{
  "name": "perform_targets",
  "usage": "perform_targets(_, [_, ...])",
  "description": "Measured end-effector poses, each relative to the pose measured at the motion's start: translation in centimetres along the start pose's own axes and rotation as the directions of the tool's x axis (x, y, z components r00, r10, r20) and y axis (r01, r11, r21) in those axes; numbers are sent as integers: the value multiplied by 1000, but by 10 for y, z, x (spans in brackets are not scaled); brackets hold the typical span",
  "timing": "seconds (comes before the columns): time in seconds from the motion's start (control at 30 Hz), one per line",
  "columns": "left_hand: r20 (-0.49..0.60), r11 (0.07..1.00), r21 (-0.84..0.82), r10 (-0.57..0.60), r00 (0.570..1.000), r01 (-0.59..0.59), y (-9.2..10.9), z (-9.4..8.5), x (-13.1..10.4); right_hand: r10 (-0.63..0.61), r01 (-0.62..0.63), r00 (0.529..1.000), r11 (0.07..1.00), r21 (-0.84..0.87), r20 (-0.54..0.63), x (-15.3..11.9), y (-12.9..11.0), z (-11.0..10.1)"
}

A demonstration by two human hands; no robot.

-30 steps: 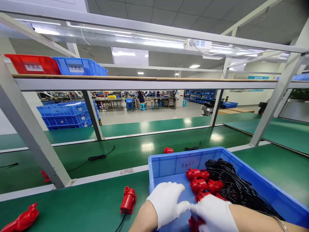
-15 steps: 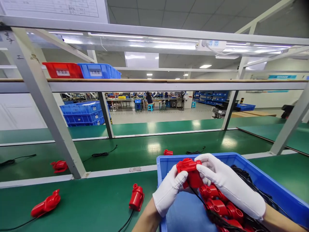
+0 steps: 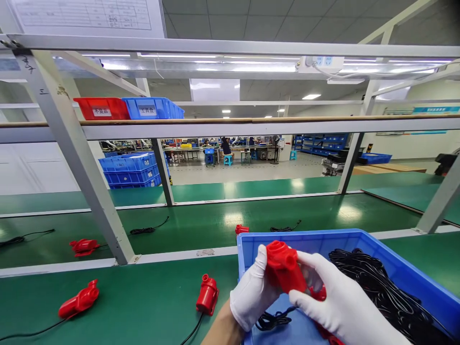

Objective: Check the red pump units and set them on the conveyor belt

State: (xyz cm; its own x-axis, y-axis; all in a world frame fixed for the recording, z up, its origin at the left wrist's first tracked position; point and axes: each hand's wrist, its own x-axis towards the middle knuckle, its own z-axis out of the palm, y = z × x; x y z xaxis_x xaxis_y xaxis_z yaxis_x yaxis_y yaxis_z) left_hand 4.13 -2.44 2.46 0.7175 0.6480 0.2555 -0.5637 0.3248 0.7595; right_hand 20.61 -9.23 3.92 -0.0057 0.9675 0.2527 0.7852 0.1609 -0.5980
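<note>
A red plastic pump [image 3: 283, 266] is held above the blue bin [image 3: 354, 235]. My left hand [image 3: 253, 292], in a white glove, grips its left side. The gloved right hand [image 3: 330, 290] has thumb and fingers apart around the pump's right side, touching it. Under the hands, a black cable coil [image 3: 275, 320] lies on a blue surface in the bin, and more red parts show partly beneath my right hand. Bundled black cables [image 3: 377, 287] fill the bin's right side.
Red pumps [image 3: 207, 294] [image 3: 79, 301] lie on the green bench [image 3: 143, 306] to the left. Farther back are another red pump [image 3: 84, 247], a small red part [image 3: 241, 229] and black cables [image 3: 143, 230]. A metal post [image 3: 89, 177] and shelf [image 3: 251, 128] frame the bench.
The held pump has turned and tilted, its openings now facing more toward the camera. My right hand has shifted lower and opened wider, and more of the cable bundle shows. The view has shifted slightly.
</note>
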Motion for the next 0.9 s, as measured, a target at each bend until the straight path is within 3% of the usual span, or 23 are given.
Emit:
perform_targets(0.2, [-76, 992, 11, -121, 990, 122, 2, 3, 1, -120, 120, 993, 991, -58, 4, -9, 12, 10])
perform_targets(0.3, [-79, 989, 100, -99, 992, 107, 6, 5, 0, -132, 132, 991, 990, -50, 8, -8, 14, 7])
perform_targets(0.43, [-122, 942, 336, 59, 991, -15, 11, 9, -8, -171, 170, 985, 985, -18, -2, -9, 10, -3])
perform_targets(0.57, [-120, 761, 634, 274, 954, -139, 5, 8, -13, -114, 108, 988, 993, 57, 103, -11, 6, -11])
perform_targets(0.63, [-32, 612, 743, 439, 898, -273, -2, 3, -9, -68, 55, 988, 994, 96, 137, -9, 6, -11])
perform_targets(0.67, [42, 498, 786, 549, 835, -367, -7, 0, -6, -56, 38, 987, 992, 117, 148, -8, 7, -11])
perform_targets(0.73, [211, 226, 827, 724, 657, -515, -15, -10, 0, -58, 29, 982, 987, 161, 178, -6, 7, -11])
perform_targets(0.8, [352, -5, 829, 781, 515, -560, -21, -22, 1, -109, 61, 969, 976, 209, 223, -5, 6, -13])
perform_targets(0.83, [394, -57, 821, 777, 491, -569, -23, -28, -1, -150, 93, 960, 968, 234, 238, -5, 6, -15])
perform_targets(0.9, [410, -38, 823, 730, 547, -566, -23, -38, -10, -243, 178, 936, 951, 254, 253, -8, 4, -19])
